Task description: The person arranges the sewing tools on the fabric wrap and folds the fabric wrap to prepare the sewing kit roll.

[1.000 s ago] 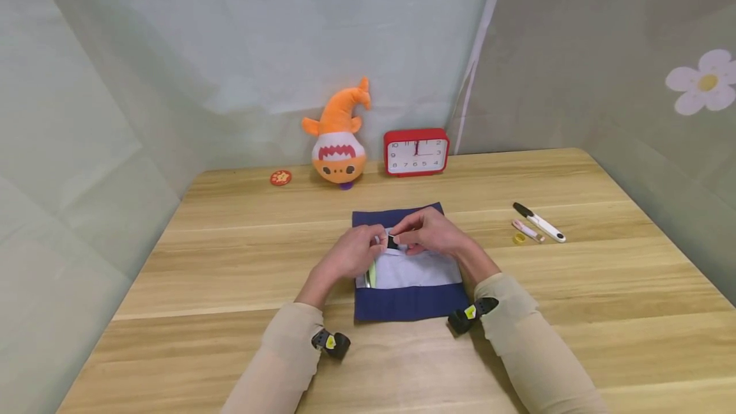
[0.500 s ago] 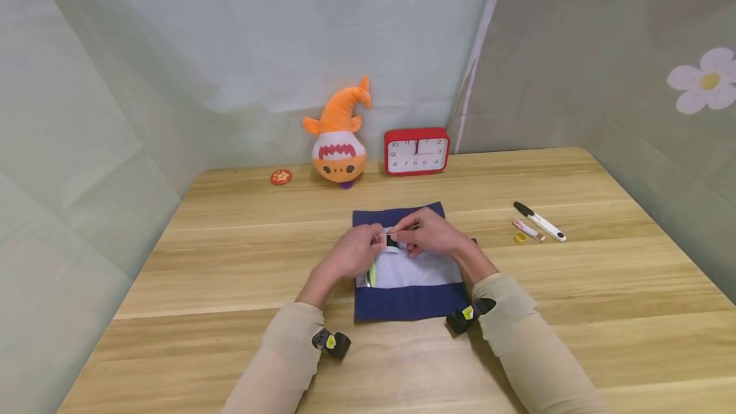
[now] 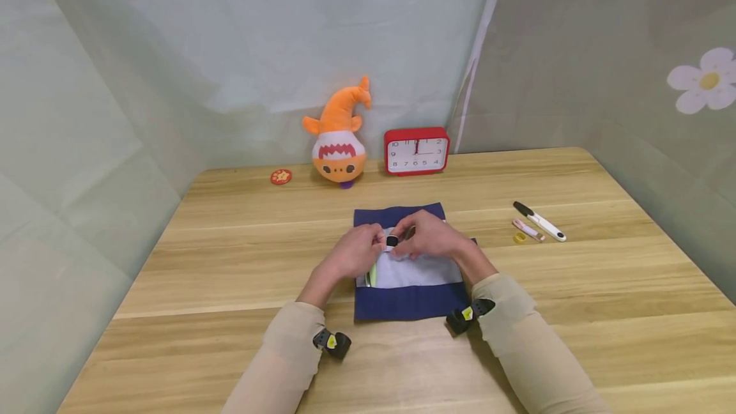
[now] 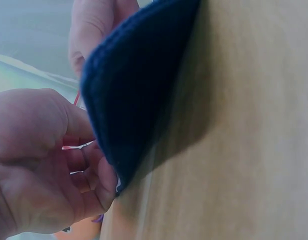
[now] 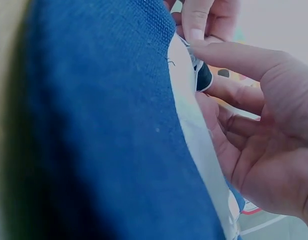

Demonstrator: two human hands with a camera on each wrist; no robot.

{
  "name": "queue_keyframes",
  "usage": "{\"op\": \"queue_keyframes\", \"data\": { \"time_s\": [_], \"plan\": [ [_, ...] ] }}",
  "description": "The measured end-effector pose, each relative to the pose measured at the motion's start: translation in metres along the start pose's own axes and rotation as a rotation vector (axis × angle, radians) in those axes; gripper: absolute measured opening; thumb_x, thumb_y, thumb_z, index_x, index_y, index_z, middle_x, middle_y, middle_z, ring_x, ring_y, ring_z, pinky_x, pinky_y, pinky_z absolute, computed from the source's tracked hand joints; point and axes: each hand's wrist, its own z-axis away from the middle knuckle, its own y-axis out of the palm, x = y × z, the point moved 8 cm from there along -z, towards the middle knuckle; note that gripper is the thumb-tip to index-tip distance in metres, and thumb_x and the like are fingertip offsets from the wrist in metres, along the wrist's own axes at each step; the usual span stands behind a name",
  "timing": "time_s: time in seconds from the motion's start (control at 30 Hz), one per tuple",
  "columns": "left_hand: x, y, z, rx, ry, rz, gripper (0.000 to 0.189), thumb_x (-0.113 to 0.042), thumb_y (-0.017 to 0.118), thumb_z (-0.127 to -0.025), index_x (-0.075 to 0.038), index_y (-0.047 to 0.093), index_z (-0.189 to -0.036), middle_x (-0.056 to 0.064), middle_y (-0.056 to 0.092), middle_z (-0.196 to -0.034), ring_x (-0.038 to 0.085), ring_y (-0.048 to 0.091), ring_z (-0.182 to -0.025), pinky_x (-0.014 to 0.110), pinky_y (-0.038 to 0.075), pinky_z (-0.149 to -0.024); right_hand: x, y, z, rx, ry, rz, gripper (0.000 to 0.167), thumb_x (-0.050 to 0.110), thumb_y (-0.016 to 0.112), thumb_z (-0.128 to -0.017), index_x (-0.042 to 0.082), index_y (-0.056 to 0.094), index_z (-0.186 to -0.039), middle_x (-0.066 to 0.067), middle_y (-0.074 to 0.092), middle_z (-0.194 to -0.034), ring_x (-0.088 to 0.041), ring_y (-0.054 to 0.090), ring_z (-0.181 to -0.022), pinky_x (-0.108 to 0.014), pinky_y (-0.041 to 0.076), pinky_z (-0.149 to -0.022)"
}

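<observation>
A navy cloth organizer (image 3: 411,304) with a whitish inner pocket panel (image 3: 422,271) lies unfolded on the table. A green strip (image 3: 372,275) shows in the pocket at its left. My left hand (image 3: 358,252) pinches cloth at the upper left of the panel, its fingers curled. Beside those fingertips, my right hand (image 3: 432,235) holds a small black piece with a white rim (image 3: 392,241) between thumb and finger. In the right wrist view this black piece (image 5: 204,78) shows close to the pocket's white edge, partly hidden by fingers.
An orange shark plush (image 3: 339,139) and a red clock (image 3: 416,153) stand at the back, with a red round badge (image 3: 281,177) to their left. Right of the cloth lie a white tool with a black end (image 3: 539,221), a small pinkish strip (image 3: 528,230) and a yellow ring (image 3: 520,237).
My right fingers have spread slightly and shifted around the black piece, which now shows more of its white rim. My left hand has stayed nearly in place.
</observation>
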Motion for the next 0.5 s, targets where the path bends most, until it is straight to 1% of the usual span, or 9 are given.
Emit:
{"op": "queue_keyframes", "data": {
  "time_s": [0.1,0.17,0.23,0.27,0.37,0.5],
  "plan": [
    [0.0,-0.001,0.001,-0.009,0.011,0.009,0.01,-0.008,0.057,-0.106,-0.008,0.061,-0.097,0.005,0.057,-0.092,0.021,0.055,-0.088,0.034,0.044,-0.08,0.004,0.001,0.0,0.002,-0.003,0.058,0.029,0.017,0.088,-0.083,0.008,0.077,-0.108,-0.006,0.072,-0.099,-0.015,0.065,-0.074,-0.027,0.056,-0.064],
    [0.0,-0.002,0.001,-0.013,0.015,0.024,0.008,-0.008,0.058,-0.105,-0.008,0.061,-0.098,0.005,0.057,-0.089,0.019,0.055,-0.083,0.032,0.044,-0.076,0.006,0.002,0.0,-0.003,-0.002,0.087,0.029,0.016,0.087,-0.083,0.008,0.076,-0.109,-0.006,0.071,-0.1,-0.015,0.066,-0.071,-0.027,0.055,-0.064],
    [0.002,-0.002,0.001,-0.005,0.012,0.045,0.004,-0.01,0.062,-0.104,-0.009,0.061,-0.1,0.004,0.058,-0.087,0.018,0.054,-0.077,0.03,0.043,-0.071,0.008,0.003,0.0,-0.011,-0.005,0.116,0.028,0.015,0.086,-0.084,0.008,0.076,-0.11,-0.006,0.072,-0.101,-0.015,0.066,-0.072,-0.027,0.054,-0.064],
    [0.003,-0.002,0.001,0.004,0.008,0.055,0.004,-0.011,0.065,-0.102,-0.009,0.061,-0.102,0.003,0.058,-0.086,0.017,0.054,-0.074,0.029,0.043,-0.068,0.008,0.003,-0.001,-0.018,-0.009,0.133,0.028,0.015,0.085,-0.084,0.008,0.076,-0.11,-0.005,0.072,-0.101,-0.015,0.066,-0.073,-0.027,0.054,-0.065],
    [0.005,-0.001,0.001,0.034,-0.004,0.064,0.017,-0.011,0.073,-0.098,-0.01,0.06,-0.108,0.003,0.059,-0.084,0.017,0.053,-0.069,0.028,0.042,-0.064,0.01,0.003,-0.001,-0.038,-0.026,0.186,0.026,0.014,0.085,-0.084,0.009,0.077,-0.108,-0.004,0.072,-0.1,-0.015,0.065,-0.079,-0.027,0.053,-0.069],
    [0.006,0.0,0.0,0.041,-0.024,0.039,0.026,-0.013,0.078,-0.095,-0.01,0.059,-0.112,0.003,0.059,-0.085,0.018,0.054,-0.072,0.028,0.042,-0.066,0.013,0.004,-0.001,-0.064,-0.041,0.24,0.025,0.014,0.086,-0.082,0.01,0.077,-0.105,-0.002,0.073,-0.096,-0.015,0.064,-0.08,-0.028,0.051,-0.07]
  ]
}}
